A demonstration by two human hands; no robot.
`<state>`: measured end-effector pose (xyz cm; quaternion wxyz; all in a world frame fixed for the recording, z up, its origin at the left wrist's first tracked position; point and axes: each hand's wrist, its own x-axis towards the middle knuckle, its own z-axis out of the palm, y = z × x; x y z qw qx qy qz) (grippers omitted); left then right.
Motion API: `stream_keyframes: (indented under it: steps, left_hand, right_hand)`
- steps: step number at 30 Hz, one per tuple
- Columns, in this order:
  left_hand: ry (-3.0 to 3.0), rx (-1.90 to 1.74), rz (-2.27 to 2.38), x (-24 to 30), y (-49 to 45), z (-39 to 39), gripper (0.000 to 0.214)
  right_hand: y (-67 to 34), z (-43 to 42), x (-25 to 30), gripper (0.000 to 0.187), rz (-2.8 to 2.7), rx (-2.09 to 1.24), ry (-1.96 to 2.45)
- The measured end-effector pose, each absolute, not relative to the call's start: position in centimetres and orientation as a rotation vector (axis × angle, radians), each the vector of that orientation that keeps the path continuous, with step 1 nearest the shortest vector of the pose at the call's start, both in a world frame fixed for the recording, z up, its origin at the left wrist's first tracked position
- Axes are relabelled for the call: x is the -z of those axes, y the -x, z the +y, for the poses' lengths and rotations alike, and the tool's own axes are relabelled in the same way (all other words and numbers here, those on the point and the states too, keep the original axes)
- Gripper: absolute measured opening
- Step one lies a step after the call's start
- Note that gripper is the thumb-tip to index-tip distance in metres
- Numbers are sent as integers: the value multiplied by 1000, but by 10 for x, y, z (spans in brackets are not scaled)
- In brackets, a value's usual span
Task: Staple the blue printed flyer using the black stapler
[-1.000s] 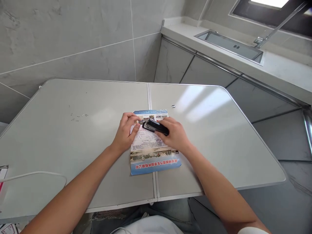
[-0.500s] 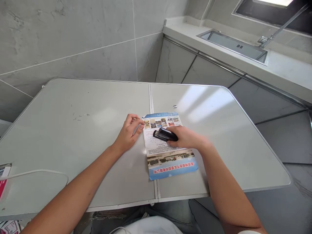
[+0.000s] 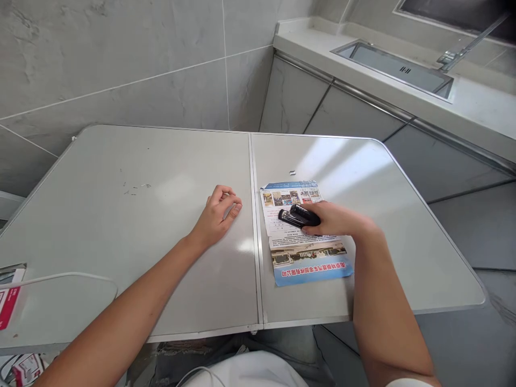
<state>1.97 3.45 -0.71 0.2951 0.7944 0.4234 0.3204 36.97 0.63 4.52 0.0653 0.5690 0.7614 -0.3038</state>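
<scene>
My right hand (image 3: 328, 217) is wrapped round the rear end of a black stapler (image 3: 298, 215). The stapler's jaw points left, its top arm raised a little from the base, over a printed leaflet (image 3: 310, 260) with blue ends and rows of small photos. Whether stapler or hand presses on the paper cannot be made out. To the left, my left hand (image 3: 220, 212) rests on the table with loosely bent fingers and a gap at the thumb. It holds nothing and is apart from the leaflet.
A hinge seam (image 3: 255, 215) splits the pale folding table (image 3: 193, 290). Loose staples (image 3: 137, 188) lie at the left, and a small metal piece (image 3: 292, 172) behind the leaflet. A white cable (image 3: 72, 274) crosses a red-and-white box (image 3: 12, 295). Beyond stands a counter with a sink (image 3: 395, 70).
The leaflet has shifted right, off the table seam, along with my right hand and the stapler. My left hand no longer touches the leaflet's edge. The view has tilted slightly.
</scene>
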Motion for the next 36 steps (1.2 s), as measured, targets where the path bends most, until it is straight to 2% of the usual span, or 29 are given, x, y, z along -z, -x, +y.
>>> stream_keyframes:
  steps: [8,13,17,20,23,26,30,36]
  left_hand:
    - [-2116,-835,1126,6,-20,34,32]
    - [-2111,-839,1126,5,-20,34,32]
    - [-2120,-827,1130,5,-20,34,32]
    - [-2132,-824,1137,5,-20,35,32]
    - [-2139,-820,1140,5,-20,35,31]
    - [-2143,-812,1137,6,-19,36,31]
    - [-2159,-808,1127,6,-20,36,30]
    - [-2139,-802,1132,4,-20,36,31]
  right_hand:
    - [-374,5,-45,26,2263,911,-1751]
    - [-383,7,-48,49,2303,1104,-1705]
    - [-388,12,-52,55,2361,1240,-1868]
    - [-394,17,-44,65,2424,1062,-2311]
    - [-408,24,-28,66,2290,675,-2729]
    - [-425,30,-10,65,2087,327,-2958]
    - [-432,37,6,61,1943,294,-3017]
    - [-407,47,12,49,1880,193,-2767]
